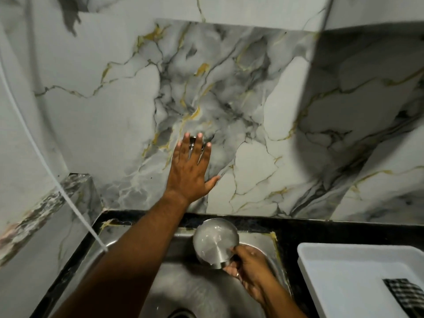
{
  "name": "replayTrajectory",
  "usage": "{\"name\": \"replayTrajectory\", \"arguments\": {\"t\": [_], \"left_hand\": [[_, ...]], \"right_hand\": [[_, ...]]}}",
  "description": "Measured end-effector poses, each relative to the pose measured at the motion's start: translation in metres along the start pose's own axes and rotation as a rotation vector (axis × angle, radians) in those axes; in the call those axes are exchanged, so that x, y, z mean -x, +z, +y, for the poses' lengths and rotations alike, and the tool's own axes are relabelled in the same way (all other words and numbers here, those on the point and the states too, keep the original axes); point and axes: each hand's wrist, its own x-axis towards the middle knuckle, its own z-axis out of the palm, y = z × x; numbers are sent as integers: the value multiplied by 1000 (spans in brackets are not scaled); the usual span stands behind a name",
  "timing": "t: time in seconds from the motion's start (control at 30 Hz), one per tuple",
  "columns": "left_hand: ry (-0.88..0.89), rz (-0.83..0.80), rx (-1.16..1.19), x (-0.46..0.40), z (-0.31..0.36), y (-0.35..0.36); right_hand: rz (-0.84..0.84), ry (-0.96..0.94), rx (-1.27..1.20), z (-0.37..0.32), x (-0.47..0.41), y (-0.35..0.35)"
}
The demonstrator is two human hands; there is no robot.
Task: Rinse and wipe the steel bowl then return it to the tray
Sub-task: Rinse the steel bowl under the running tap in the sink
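Observation:
The steel bowl [214, 242] is held over the sink [202, 292], tilted with its open side facing me and its inside wet. My right hand [249, 267] grips the bowl at its lower right rim. My left hand [191, 168] reaches up to the wall with fingers spread over a small metal tap [193, 143], which shows between the fingers. The white tray [339, 267] sits on the counter to the right of the sink. A black and white checked cloth [405, 294] lies in the tray's near right corner.
A marble-patterned wall rises behind the sink. A black counter edge [298, 228] frames the basin. A thin white hose [68, 203] runs down from the upper left to the sink's left rim. The drain [181, 314] lies at the bottom.

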Motion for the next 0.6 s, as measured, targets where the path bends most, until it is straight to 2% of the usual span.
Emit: {"name": "replayTrajectory", "arguments": {"t": [0.2,0.3,0.4,0.53,0.6], "left_hand": [[18,-30,9,1,1,-1],[4,-52,-3,0,0,2],[-11,-83,-5,0,0,4],[-20,-94,6,-1,0,3],[-18,-86,14,-1,1,2]], "right_hand": [[-11,54,65,28,20,-5],[31,-42,177,29,29,-19],[71,-326,504,15,38,-23],[74,-675,1174,-23,63,-23],[90,-827,1397,-42,74,-23]]}}
